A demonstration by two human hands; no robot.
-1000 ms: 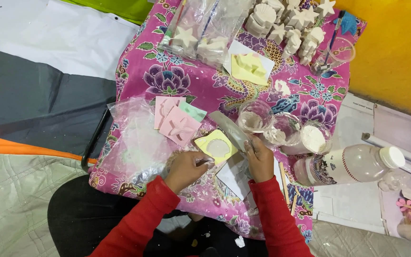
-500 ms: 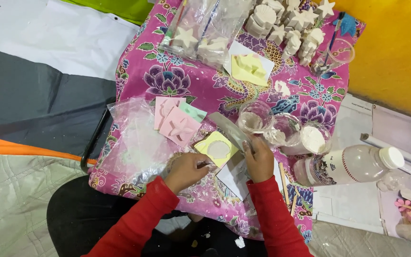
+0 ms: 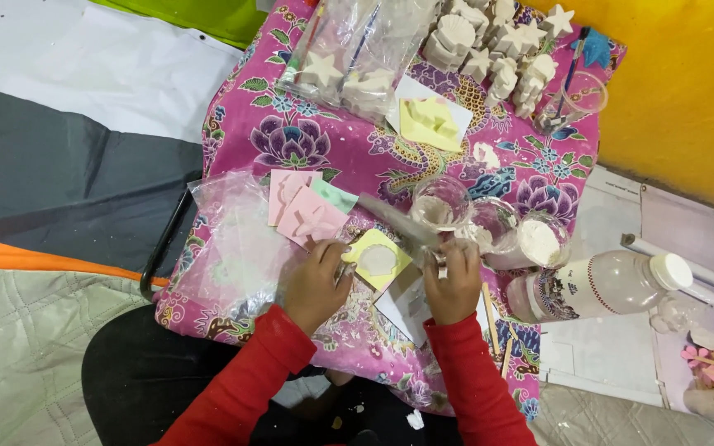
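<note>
- The left hand lies on the flowered cloth and its fingers press the left edge of a yellow mould; they are closed on something thin, but I cannot tell what it is.
- The mould sits between both hands, near the front edge of the table, and it is filled with white plaster.
- The right hand is closed around a clear plastic bag, which lies slanted just above the mould.
- Pink moulds lie just beside the left hand, and three cups of white powder stand near the right hand.
- A bottle lies on its side at the right, well apart from the mould.
- To do this step well, I think the left hand should hold the mould flat and firm, so the wet filling does not spill, and the right hand should move the bag slowly.
</note>
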